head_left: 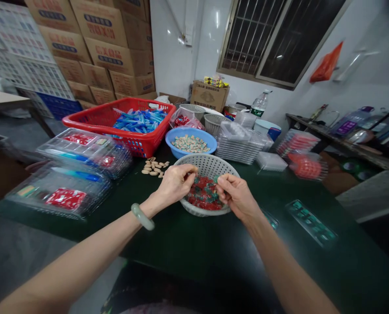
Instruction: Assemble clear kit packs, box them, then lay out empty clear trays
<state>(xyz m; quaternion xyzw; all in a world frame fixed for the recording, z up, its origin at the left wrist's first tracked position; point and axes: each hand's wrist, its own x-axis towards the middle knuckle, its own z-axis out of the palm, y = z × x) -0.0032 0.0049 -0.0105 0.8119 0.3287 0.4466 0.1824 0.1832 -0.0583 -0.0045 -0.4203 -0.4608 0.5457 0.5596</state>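
Observation:
A white mesh basket (pixel 210 163) stands on the dark green table (pixel 194 244), holding small red and green pieces (pixel 202 194). My left hand (pixel 174 183) reaches over the basket's left rim, fingers curled and pinched over the pieces. My right hand (pixel 235 194) rests on the right rim, fingers pinched together on a small piece. Whatever sits in each pinch is too small to name. A pale green bangle (pixel 142 216) circles my left wrist.
A blue bowl (pixel 191 143) of small beige pieces and a red basket (pixel 122 122) of blue items stand behind. Loose beige pieces (pixel 154 168) lie left. Clear packed trays (pixel 70 174) are stacked far left, empty clear trays (pixel 240 146) right. Cardboard boxes (pixel 102 48) fill the back.

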